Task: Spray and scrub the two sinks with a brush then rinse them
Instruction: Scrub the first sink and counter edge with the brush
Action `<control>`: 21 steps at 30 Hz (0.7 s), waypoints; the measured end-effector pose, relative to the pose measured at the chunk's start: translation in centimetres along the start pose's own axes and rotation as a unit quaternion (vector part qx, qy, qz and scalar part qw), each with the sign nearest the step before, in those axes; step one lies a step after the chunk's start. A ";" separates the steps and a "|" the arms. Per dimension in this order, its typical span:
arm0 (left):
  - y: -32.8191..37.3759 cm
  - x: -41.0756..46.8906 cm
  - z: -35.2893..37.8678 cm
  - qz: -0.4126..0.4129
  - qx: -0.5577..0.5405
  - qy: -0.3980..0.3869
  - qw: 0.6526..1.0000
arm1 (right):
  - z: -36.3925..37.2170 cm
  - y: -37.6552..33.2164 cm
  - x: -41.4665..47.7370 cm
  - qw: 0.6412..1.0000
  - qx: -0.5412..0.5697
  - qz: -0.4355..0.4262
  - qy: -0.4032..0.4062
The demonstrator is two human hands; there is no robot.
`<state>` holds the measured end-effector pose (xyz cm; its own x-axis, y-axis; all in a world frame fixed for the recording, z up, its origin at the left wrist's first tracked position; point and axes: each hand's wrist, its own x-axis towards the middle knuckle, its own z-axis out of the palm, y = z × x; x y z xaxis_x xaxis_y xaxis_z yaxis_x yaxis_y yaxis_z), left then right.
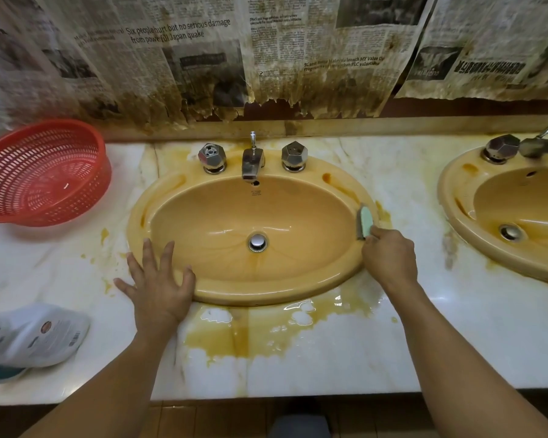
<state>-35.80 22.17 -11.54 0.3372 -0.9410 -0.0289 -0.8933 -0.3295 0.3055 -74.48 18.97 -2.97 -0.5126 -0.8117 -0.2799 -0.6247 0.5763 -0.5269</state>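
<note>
- Head view: right hand (389, 254) clamps a brush (364, 223) against the near sink's (222, 292) right rim.
- Left hand (159, 286) lies flat, fingers spread, on the sink's near-left rim.

Lighting: warm, moderately bright, even, from overhead. White glare on the wet puddle (301, 314) at 6 o'clock and on the table (475, 327) toward 4 o'clock. Soft, weak shadows under both forearms. Centre sharp: sink (257, 292) rim and drain crisp. Strong wide-angle bending at the edges; newspaper (184, 58) at 12 o'clock legible, smeared toward 10 o'clock. White bottle (35, 336) at 8 o'clock blurred.
</note>
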 end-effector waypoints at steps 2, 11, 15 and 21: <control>0.0 0.0 0.0 0.002 -0.001 0.002 1.000 | -0.3 -0.1 0.7 1.000 -0.003 0.004 0.001; 0.1 -0.1 -0.2 0.002 -0.003 0.000 1.000 | -1.5 -1.4 3.1 0.995 -0.090 -0.045 -0.024; 0.1 0.0 -0.2 0.004 -0.006 0.001 1.000 | -2.0 0.3 2.3 0.991 -0.121 -0.053 -0.025; 0.0 0.0 -0.3 0.003 -0.010 -0.002 1.000 | -1.1 -3.9 6.9 0.986 -0.143 -0.089 -0.007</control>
<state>-35.73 22.20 -11.27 0.3301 -0.9435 -0.0298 -0.8897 -0.3216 0.3239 -76.27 11.23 -1.99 -0.3728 -0.9027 -0.2149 -0.8455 0.4259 -0.3221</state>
